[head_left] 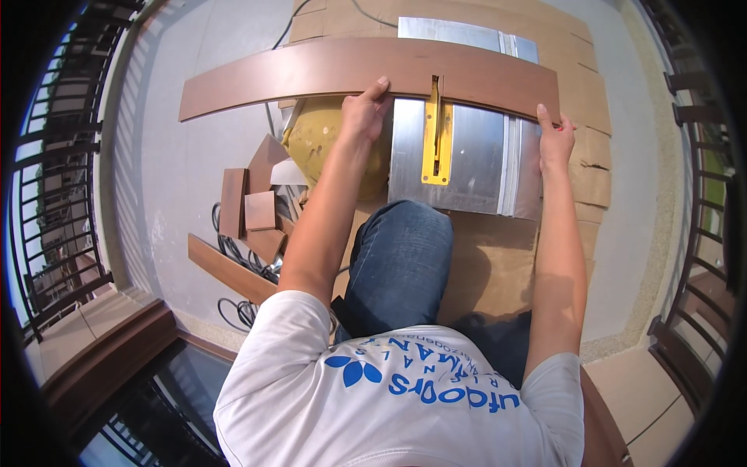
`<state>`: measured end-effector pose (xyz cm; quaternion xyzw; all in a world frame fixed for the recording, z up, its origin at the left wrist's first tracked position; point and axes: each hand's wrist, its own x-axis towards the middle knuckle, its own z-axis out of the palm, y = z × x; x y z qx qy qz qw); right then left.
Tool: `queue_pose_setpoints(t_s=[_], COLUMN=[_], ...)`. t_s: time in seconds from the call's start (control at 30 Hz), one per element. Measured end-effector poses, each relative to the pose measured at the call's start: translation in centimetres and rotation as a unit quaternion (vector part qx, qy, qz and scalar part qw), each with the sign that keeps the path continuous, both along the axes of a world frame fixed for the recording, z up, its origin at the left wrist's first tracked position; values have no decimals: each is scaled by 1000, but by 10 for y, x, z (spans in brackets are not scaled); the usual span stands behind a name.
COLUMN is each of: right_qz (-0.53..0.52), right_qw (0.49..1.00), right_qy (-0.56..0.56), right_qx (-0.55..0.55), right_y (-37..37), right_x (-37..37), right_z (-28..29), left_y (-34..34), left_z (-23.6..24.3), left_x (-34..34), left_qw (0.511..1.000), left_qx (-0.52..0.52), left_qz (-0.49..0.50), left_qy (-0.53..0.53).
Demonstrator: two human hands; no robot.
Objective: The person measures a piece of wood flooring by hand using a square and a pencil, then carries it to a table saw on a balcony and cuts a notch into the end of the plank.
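Note:
A long brown floorboard [311, 66] lies crosswise over the metal top of a table saw [482, 167]. My left hand [367, 110] grips the board's near edge left of the yellow blade insert [436, 156], thumb on top and fingers underneath. My right hand [555, 144] closes on the board's right end, thumb up against its near corner. A small dark, red-marked thing shows by the right fingers, too small to name. A short narrow slit runs into the board's near edge in line with the insert; the blade there is hard to make out.
Left of the saw stands a stained yellow casing [323, 144]. Board offcuts [233, 202], a longer strip [229, 268] and black cable [226, 241] lie on the floor at left. Cardboard [587, 167] is spread under the saw. Railings [62, 202] flank both sides. My bent knee [405, 249] is close to the saw's near edge.

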<state>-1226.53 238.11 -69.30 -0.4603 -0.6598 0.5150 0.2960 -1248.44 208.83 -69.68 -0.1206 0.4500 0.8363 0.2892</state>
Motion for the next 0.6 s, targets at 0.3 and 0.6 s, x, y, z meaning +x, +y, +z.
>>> queue_pose_setpoints(t_s=[0.3,0.6], right_qz=[1,1], right_qw=[1000,1000], right_qy=[22,26], right_qx=[-11,0], right_y=[-11,-16], right_x=[7,19], right_z=[6,1], left_y=[-9,-14], left_z=[0,2], left_x=[12,23], left_qw=[1000,1000], left_qx=[-2,1], left_qz=[-5,-1], left_qy=[0,2])
